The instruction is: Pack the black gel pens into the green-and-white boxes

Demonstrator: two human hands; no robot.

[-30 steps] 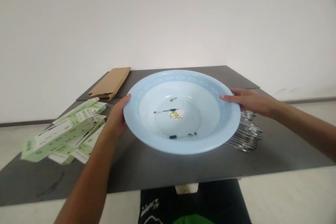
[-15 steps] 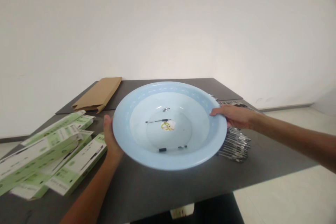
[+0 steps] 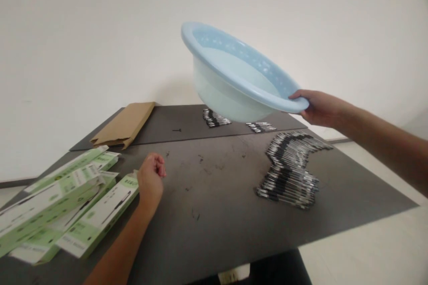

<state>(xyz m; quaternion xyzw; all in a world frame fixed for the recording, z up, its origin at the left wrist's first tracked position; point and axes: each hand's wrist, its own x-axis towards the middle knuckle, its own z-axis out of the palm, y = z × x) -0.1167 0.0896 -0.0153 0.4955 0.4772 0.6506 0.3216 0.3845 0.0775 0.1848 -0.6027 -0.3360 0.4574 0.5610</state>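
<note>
A light blue plastic basin (image 3: 230, 93) hangs tilted above the far part of the table, its left side higher. My right hand (image 3: 321, 107) grips the rim at its lower right end, thumb on top. The basin's floor is mostly hidden by its near wall, and no pens show inside. My left hand (image 3: 152, 178) is over the table beside a green and white pen box (image 3: 100, 213), fingers curled in and nothing visible in them. On the right lie rows of pens (image 3: 287, 187), nearest my right hand.
Several green and white boxes (image 3: 50, 200) overlap at the left. A brown paper bag (image 3: 123, 122) lies flat at the back left. Two smaller groups of pens (image 3: 216, 118) are at the back. One short dark piece (image 3: 176, 130) lies near them on the grey table (image 3: 214, 231).
My left hand has let go of the basin's rim and curled. My right hand has lifted the basin up, away and to the right, tilting it and uncovering pens on the table.
</note>
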